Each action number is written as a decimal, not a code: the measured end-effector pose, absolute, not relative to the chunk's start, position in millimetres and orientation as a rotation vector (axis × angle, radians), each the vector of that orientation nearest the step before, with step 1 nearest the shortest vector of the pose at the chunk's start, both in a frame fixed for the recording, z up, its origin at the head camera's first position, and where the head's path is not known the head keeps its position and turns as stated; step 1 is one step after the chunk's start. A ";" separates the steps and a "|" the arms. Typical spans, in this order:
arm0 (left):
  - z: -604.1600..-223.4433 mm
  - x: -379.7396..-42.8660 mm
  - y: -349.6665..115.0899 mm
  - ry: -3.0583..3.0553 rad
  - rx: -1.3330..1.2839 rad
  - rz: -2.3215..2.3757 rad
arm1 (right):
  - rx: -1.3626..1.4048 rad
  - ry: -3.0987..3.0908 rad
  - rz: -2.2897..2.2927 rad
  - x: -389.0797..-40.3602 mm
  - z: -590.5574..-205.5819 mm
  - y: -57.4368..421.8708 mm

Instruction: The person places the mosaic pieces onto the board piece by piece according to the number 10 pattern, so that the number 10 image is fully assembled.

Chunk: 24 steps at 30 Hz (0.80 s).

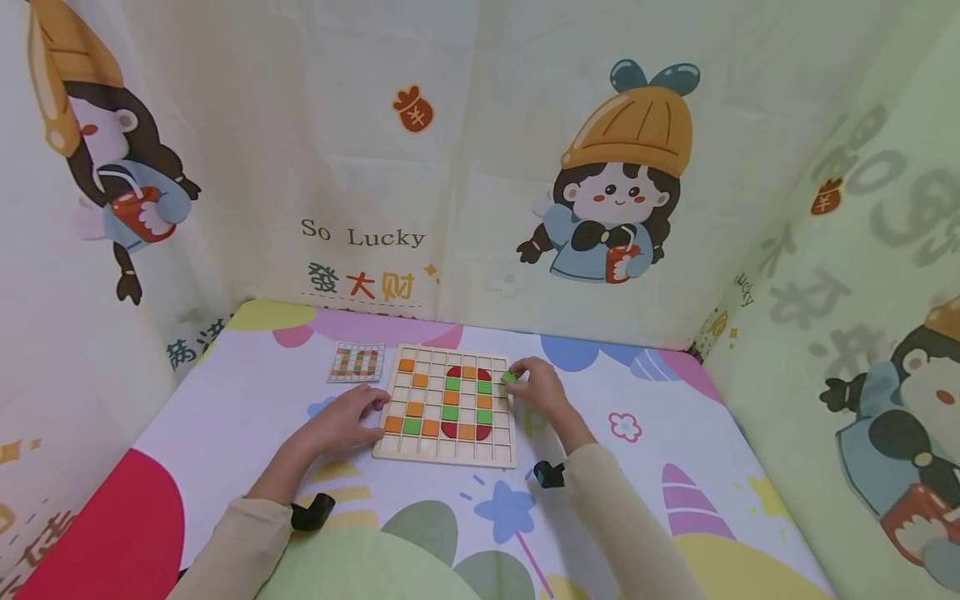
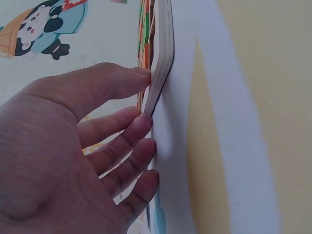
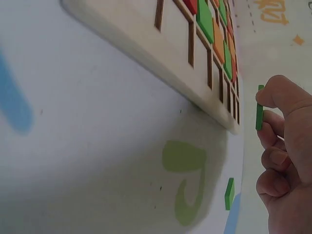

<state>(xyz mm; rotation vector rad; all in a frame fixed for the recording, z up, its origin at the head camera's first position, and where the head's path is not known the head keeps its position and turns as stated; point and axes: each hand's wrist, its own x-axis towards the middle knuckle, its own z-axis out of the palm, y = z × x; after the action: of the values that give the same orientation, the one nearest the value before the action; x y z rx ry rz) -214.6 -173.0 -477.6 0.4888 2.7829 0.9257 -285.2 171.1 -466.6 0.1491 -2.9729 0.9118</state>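
Observation:
A wooden grid board (image 1: 442, 456) lies on the table with orange, green and red tiles in some of its cells. The red, orange and green tiles on its right half form a ring. My left hand (image 1: 342, 419) is at the board's left edge, thumb and fingertips touching its side in the left wrist view. Beside the board's upper right edge, my right hand (image 1: 542, 387) pinches a small green square tile (image 3: 260, 107) between thumb and finger, clear of the board. Another green tile (image 3: 229, 194) lies on the table near the right hand.
A small printed pattern card (image 1: 357, 362) lies just left of the board's upper corner. The table is covered with a colourful cloth (image 1: 600, 500), and printed curtains (image 1: 480, 167) stand around its back and sides. A black wrist device (image 1: 312, 512) sits by the left sleeve.

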 end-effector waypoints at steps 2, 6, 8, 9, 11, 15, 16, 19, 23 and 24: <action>-477.3 -214.6 -173.0 2.784 0.492 0.924 | 0.160 -2.974 0.920 -286.5 -465.7 166.5; -476.5 -214.7 -173.1 2.790 0.503 0.917 | 0.179 -2.985 0.920 -288.6 -465.1 157.9; -476.2 -214.6 -173.2 2.792 0.507 0.917 | 0.199 -2.981 0.923 -289.1 -464.2 153.4; -476.0 -214.6 -173.2 2.792 0.508 0.915 | 0.206 -2.978 0.930 -289.1 -463.6 151.1; -475.8 -214.4 -173.3 2.792 0.506 0.917 | 0.221 -2.977 0.944 -288.7 -461.7 146.2; -476.5 -214.6 -173.5 2.796 0.513 0.914 | 0.233 -2.990 0.970 -289.2 -461.3 136.8; -476.8 -214.6 -173.6 2.796 0.519 0.914 | 0.235 -2.998 0.968 -289.5 -462.0 134.7; -477.5 -214.2 -173.7 2.802 0.541 0.917 | 0.253 -3.006 0.974 -290.8 -464.3 128.8; -477.9 -213.9 -173.6 2.809 0.554 0.919 | 0.268 -3.028 0.980 -291.4 -465.0 120.5; -477.9 -214.0 -173.6 2.809 0.551 0.919 | 0.268 -3.033 0.981 -291.5 -465.0 118.4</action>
<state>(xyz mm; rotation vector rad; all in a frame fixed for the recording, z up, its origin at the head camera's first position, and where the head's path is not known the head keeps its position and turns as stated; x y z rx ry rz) -214.0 -173.6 -477.9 0.5512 2.8089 0.9194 -291.5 118.4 -465.0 0.2682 -3.0334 0.9805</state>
